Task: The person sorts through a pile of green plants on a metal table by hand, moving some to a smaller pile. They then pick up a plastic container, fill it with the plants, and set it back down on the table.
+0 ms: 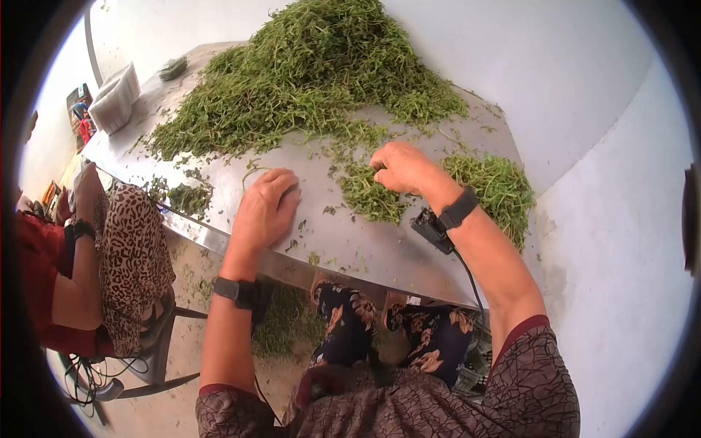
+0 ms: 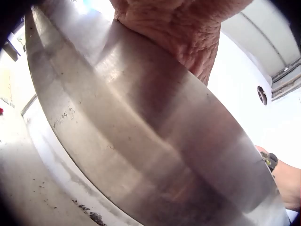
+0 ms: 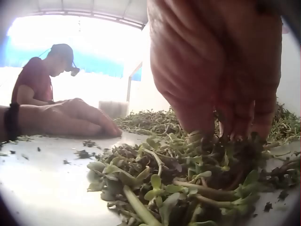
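My left hand (image 1: 266, 208) rests palm down on the metal table (image 1: 314, 237), its fingers loosely bent; a thin green stem (image 1: 252, 172) lies by its knuckles. In the right wrist view this left hand (image 3: 70, 118) lies low on the tabletop. My right hand (image 1: 409, 171) is over a small pile of leafy green stems (image 1: 369, 197), fingers curled downward. Seen from the right wrist, the fingertips of the right hand (image 3: 216, 80) pinch into the top of that pile (image 3: 160, 183), which partly hides them. The left wrist view shows mostly bare metal and part of the left palm (image 2: 174, 28).
A large heap of greens (image 1: 314, 80) covers the table's far side. Another pile (image 1: 496, 190) lies at the right, a small dark one (image 1: 190, 198) at the left. White trays (image 1: 115, 98) stand at the far left corner. A person in red (image 1: 69, 285) sits at the left.
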### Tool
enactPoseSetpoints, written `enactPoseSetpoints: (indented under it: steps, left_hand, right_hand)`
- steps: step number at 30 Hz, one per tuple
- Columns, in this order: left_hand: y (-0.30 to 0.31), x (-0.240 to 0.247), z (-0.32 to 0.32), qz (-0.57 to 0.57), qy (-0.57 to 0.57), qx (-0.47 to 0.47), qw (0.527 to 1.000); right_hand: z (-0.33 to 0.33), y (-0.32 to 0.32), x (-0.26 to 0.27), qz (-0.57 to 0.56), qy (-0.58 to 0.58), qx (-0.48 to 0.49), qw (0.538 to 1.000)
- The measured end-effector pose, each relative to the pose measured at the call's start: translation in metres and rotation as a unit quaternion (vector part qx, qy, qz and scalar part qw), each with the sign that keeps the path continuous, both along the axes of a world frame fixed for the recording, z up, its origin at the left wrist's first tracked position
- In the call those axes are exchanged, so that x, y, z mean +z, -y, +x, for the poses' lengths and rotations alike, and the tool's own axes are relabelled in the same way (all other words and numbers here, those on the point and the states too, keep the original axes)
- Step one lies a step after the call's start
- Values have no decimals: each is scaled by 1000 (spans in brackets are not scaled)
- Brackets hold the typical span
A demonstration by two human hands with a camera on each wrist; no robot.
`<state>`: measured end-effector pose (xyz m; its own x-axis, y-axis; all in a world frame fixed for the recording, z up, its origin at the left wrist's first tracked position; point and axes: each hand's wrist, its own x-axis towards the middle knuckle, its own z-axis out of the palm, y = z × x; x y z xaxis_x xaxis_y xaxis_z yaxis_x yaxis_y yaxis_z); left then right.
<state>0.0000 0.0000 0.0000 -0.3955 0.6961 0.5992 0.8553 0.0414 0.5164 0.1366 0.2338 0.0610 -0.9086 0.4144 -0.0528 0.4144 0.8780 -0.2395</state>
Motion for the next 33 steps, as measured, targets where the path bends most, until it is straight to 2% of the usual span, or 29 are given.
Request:
enactPoseSetpoints:
  steps: [3,5,11,15,20,27,30,32,33]
  left_hand:
    - [2,-1,4,-28,16,-1,999]
    - [2,0,3,-25,14,2,1000]
    - [2,-2,1,-18,9,1,1000]
    - [2,0,1,-22,10,1,1000]
    - [2,1,1,-30,14,9,999]
    - [3,3,3,-37,15,14,999]
    - [2,2,2,-40,16,16,999]
    - [2,2,2,-42,16,16,999]
    - [2,2,3,-42,16,16,999]
  right_hand:
    - [9,17,9,47,27,13,998]
    - [15,28,23,2,-64,-5,998]
    - [34,21,35,40,-128,-3,991]
    - [45,21,28,15,-127,-18,992]
    - [53,21,18,-14,-42,-12,999]
    - [55,31,8,8,-74,-19,997]
    - [55,33,1,26,-124,34,991]
    - [53,41,10,-13,-65,-34,997]
    - [52,39,6,-13,-65,-34,997]
